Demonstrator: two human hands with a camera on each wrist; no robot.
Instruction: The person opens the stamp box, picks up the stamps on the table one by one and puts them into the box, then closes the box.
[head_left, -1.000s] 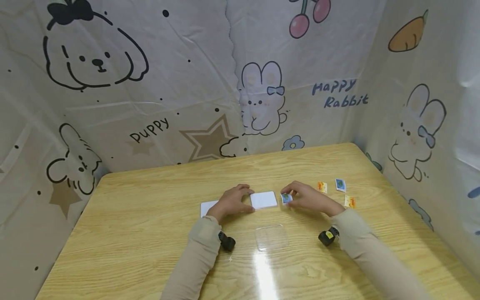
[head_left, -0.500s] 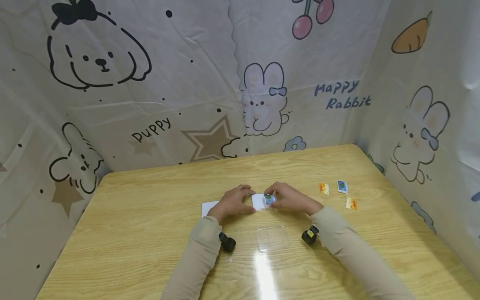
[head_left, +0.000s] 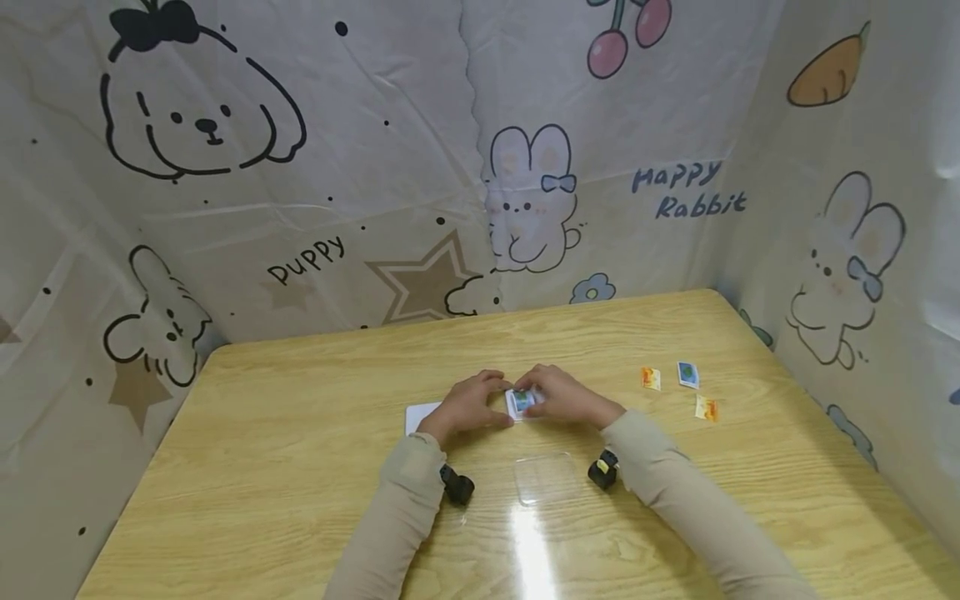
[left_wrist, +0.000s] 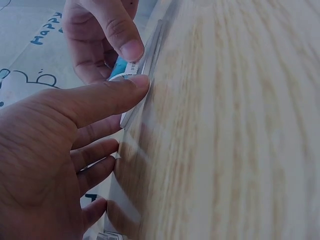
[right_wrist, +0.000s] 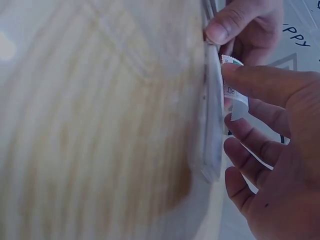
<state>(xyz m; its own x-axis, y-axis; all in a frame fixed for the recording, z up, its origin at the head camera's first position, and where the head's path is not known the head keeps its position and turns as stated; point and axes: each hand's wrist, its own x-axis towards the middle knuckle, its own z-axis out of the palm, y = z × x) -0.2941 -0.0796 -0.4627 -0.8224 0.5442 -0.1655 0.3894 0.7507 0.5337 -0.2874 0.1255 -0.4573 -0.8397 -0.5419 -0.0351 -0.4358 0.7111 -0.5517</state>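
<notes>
A flat white rectangular case [head_left: 511, 406] lies on the table, its layered edge [right_wrist: 212, 135] showing in the right wrist view. My left hand [head_left: 468, 406] grips its left end, thumb on the near edge and fingers at the far side. Between the thumb and fingers of my right hand [head_left: 567, 397] is a blue-and-green postage stamp [head_left: 522, 402], held bowed over the white top. Its perforated edge and printed numerals show in the right wrist view. Whether the stamp touches the case, I cannot tell.
Another white flat piece [head_left: 420, 417] lies partly under my left hand. A clear plastic cover [head_left: 545, 479] rests nearer me. To the right lie two orange-yellow stamps [head_left: 651, 378] and a blue stamp [head_left: 687, 374]. Printed cloth [head_left: 420, 167] hangs behind the wooden table [head_left: 285, 467].
My right hand has moved left with the stamp, from beside the white case to over its top. The left hand has stayed at the left end.
</notes>
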